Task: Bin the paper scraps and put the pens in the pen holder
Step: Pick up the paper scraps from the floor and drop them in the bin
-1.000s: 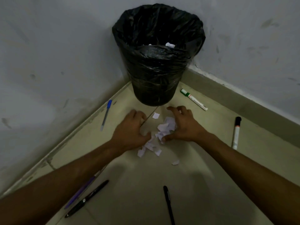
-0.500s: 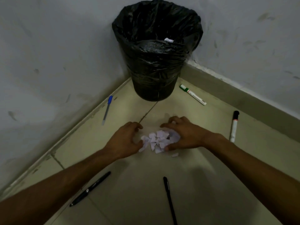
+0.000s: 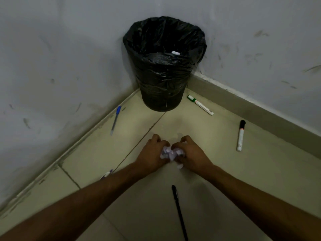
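Observation:
A bunch of white paper scraps (image 3: pixel 171 152) is squeezed between my left hand (image 3: pixel 152 153) and my right hand (image 3: pixel 190 154), both cupped around it just above the floor. One loose scrap (image 3: pixel 180 165) lies under my right hand. The bin (image 3: pixel 164 63), lined with a black bag, stands in the corner beyond my hands, with a white scrap inside. Pens lie around: a blue pen (image 3: pixel 115 120) by the left wall, a green-capped marker (image 3: pixel 199 104), a black-capped marker (image 3: pixel 241 135), a black pen (image 3: pixel 178 209) between my forearms. No pen holder is in view.
Grey walls (image 3: pixel 60 58) meet in the corner behind the bin, with a skirting board (image 3: pixel 251 105) along the right wall. The tip of a purple pen (image 3: pixel 106 174) shows beside my left forearm. The floor is pale tile.
My hands have drawn together and closed around the scattered scraps, gathering them into one bunch. The view has pulled back from the bin.

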Tool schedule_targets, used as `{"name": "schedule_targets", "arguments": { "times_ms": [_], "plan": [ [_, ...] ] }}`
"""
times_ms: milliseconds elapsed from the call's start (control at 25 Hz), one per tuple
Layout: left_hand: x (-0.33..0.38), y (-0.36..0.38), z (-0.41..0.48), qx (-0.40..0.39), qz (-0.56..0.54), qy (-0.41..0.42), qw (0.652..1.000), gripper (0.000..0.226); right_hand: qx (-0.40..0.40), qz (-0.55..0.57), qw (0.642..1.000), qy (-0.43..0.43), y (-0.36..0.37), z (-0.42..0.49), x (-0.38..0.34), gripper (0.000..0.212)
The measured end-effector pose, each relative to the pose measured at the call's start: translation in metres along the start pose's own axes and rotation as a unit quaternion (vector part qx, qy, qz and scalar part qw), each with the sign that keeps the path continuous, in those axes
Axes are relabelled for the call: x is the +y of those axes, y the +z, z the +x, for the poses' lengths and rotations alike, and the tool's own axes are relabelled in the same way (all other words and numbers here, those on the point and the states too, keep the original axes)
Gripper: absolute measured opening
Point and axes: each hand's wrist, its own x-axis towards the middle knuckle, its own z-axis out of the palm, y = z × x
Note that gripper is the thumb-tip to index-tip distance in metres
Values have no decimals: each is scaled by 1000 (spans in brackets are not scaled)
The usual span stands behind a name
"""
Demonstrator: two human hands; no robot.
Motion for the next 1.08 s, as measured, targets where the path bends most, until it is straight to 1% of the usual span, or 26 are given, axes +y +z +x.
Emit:
{"name": "schedule_targets", "arguments": {
  "times_ms": [40, 120, 160, 200, 240, 280, 320, 360, 440, 480, 560, 640, 680, 720, 760, 800, 880, 920, 960, 1000, 1040, 1080],
  "plan": [
    [-2, 0, 0, 11, -11, -16, 1000, 36, 11, 11, 1000, -8, -4, -2, -3, 29],
    [-1, -1, -1, 38, -45, -30, 998, 19, 33, 30, 999, -27, -9, -1, -8, 45],
    [-1, -3, -2, 49, -53, -24, 997, 12, 38, 62, 997, -27, -11, 1, -11, 49],
    [-1, -4, -3, 59, -61, -17, 996, 8, 43, 98, 994, -15, -14, 1, -14, 48],
    [-2, -6, -3, 70, -68, -17, 995, 6, 58, 134, 989, 7, -16, 1, -15, 40],
    [-3, -11, -3, 83, -77, -25, 993, 6, 85, 176, 979, 48, -20, -1, -18, 28],
    [-1, -19, -3, 103, -92, -38, 990, 6, 109, 240, 960, 91, -25, -3, -21, 15],
    [4, -30, -4, 126, -114, -53, 984, 7, 118, 306, 936, 125, -31, -7, -26, 8],
    [20, -58, -5, 168, -178, -77, 967, 10, 114, 413, 890, 159, -47, -14, -41, 9],
    [31, -76, -4, 187, -202, -79, 958, 12, 116, 453, 869, 159, -60, -15, -51, 10],
    [52, -120, 4, 232, -227, -63, 944, 12, 131, 533, 826, 130, -93, -10, -74, 11],
    [70, -171, 21, 285, -264, -36, 921, 11, 152, 610, 775, 69, -135, 4, -97, 11],
    [77, -196, 33, 309, -279, -18, 909, 11, 159, 632, 757, 35, -159, 12, -111, 10],
    [84, -220, 49, 329, -288, -1, 899, 11, 170, 640, 749, 3, -185, 23, -124, 8],
    [89, -242, 68, 343, -291, 9, 893, 10, 180, 633, 753, -22, -211, 36, -137, 6],
    [93, -258, 88, 350, -284, 5, 893, 11, 193, 605, 772, -35, -234, 51, -149, 7],
    [92, -277, 129, 328, -241, -50, 912, 11, 235, 494, 837, -18, -268, 86, -162, 9],
    [86, -279, 147, 299, -203, -91, 928, 11, 259, 417, 871, 6, -279, 104, -164, 15],
    [80, -280, 162, 254, -172, -123, 944, 13, 278, 324, 904, 33, -285, 120, -164, 24],
    [76, -279, 173, 198, -161, -145, 956, 21, 277, 226, 932, 57, -288, 133, -164, 30],
    [73, -278, 181, 144, -163, -154, 964, 30, 248, 145, 955, 68, -288, 140, -167, 32],
    [71, -279, 185, 110, -158, -154, 969, 33, 200, 100, 972, 70, -287, 144, -170, 30]
  ]
}}
